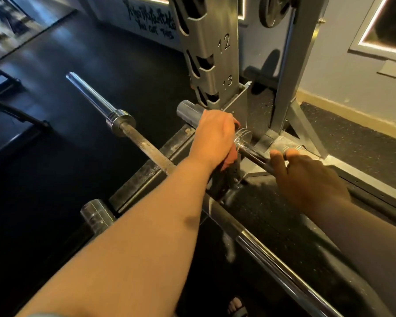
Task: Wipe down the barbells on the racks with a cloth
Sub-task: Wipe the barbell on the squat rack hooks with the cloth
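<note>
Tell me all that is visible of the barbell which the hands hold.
The barbell is shiny metal: a thick chrome sleeve pointing up-left, a ridged collar, then a thinner dark shaft. It lies low, beside the rack upright. The left hand wraps a reddish cloth round the sleeve; the right hand grips the shaft.

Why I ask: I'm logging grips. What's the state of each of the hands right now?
Left hand: closed, pressing the red cloth round the barbell sleeve.
Right hand: closed round the barbell's shaft.
</note>
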A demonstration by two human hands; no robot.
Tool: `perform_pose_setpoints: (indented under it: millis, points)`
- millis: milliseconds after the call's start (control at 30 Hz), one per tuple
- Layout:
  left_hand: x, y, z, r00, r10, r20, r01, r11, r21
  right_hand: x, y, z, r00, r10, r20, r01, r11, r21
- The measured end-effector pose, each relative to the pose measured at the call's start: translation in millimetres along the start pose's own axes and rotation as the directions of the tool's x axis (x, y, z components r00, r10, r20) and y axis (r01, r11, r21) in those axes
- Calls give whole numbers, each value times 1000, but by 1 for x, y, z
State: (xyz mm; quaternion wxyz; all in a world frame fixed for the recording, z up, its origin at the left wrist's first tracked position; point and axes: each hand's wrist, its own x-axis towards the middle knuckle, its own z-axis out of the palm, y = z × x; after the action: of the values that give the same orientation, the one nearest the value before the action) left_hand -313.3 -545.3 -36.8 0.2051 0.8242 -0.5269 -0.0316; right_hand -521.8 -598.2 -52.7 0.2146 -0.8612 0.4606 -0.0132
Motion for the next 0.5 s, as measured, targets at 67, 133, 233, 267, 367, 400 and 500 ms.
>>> perform_pose_setpoints:
  millis: [67,133,233,267,367,400,500]
  points:
    - [15,-4,0,998,-60,29,56,992,111,1,0,-1,1000,-4,17,4,1000,23]
    - [22,0,2,994,-97,51,83,972,221,2,0,1,1000,-8,24,7,1000,31]
    - [6,15,1,991,-29,128,0,975,223,3,0,3,1000,3,2,-3,1000,-1]
    - [-1,17,-1,983,24,184,-54,986,160,3,0,3,1000,1,-3,-1,1000,-14]
    - [-7,5,-18,939,128,321,-118,992,-50,3,-2,0,1000,0,20,0,1000,-2]
    - [-5,-2,-23,925,161,343,-141,986,-84,3,-1,-2,1000,-9,10,9,1000,-9]
    - [4,-23,-26,917,253,308,-273,962,24,-3,-4,-8,1000,-3,-22,3,1000,5]
